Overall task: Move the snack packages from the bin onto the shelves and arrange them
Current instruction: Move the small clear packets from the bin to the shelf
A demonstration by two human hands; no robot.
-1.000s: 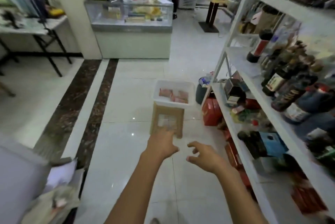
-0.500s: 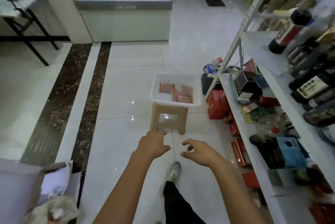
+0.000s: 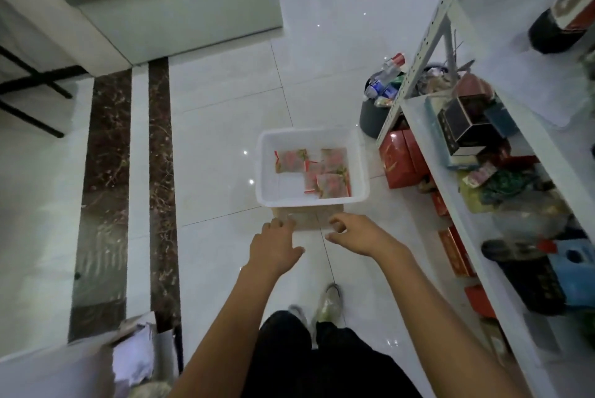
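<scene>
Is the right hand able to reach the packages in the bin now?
Probably yes: the bin has no lid, the packages lie uncovered, and the empty right hand hangs just before its near rim.

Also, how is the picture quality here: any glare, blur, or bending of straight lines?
Head view: light is dim and bluish; small glints of glare dot the glossy floor tiles; the shelf post and dark floor stripes lean and bow, wide-angle distortion; the snack packages in the bin look soft, their print unreadable; the dark bottle at top right is blurred.
</scene>
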